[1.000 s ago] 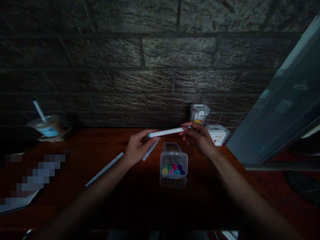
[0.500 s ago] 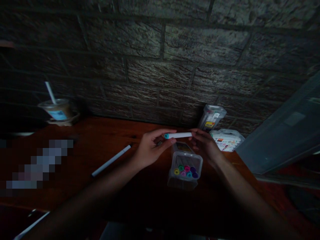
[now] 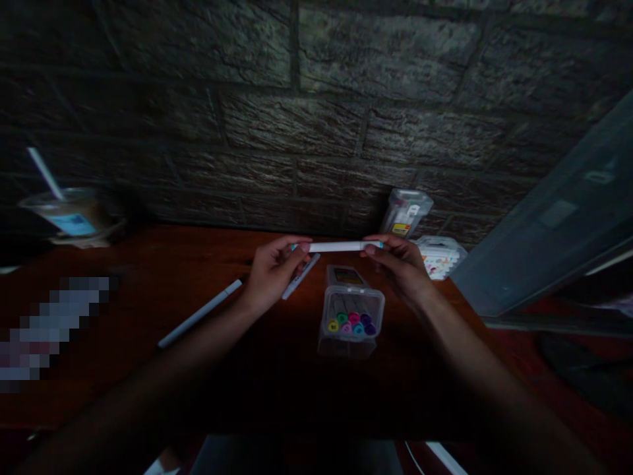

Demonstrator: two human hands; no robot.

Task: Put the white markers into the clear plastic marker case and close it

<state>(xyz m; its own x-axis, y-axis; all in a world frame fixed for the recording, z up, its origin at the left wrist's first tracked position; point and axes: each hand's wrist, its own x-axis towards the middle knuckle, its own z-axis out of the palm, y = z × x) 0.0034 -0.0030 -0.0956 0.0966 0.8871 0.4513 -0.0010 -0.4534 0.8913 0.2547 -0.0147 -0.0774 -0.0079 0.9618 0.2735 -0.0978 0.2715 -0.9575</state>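
A white marker with teal ends (image 3: 337, 247) is held level above the table, pinched at its left end by my left hand (image 3: 271, 270) and at its right end by my right hand (image 3: 399, 263). A second white pen (image 3: 301, 276) sticks out under my left hand, held against the palm. Just below the hands stands a clear plastic marker box (image 3: 351, 321), open, with several coloured marker caps showing.
Another white pen (image 3: 198, 314) lies on the dark wooden table (image 3: 148, 376) to the left. A drink cup with a straw (image 3: 69, 214) stands far left. Two more marker cases (image 3: 405, 212) (image 3: 439, 256) sit by the brick wall. A glass pane (image 3: 554, 218) leans at right.
The view has swung about. The marker stays between both hands, now level, with my right hand's fingers on its right end.
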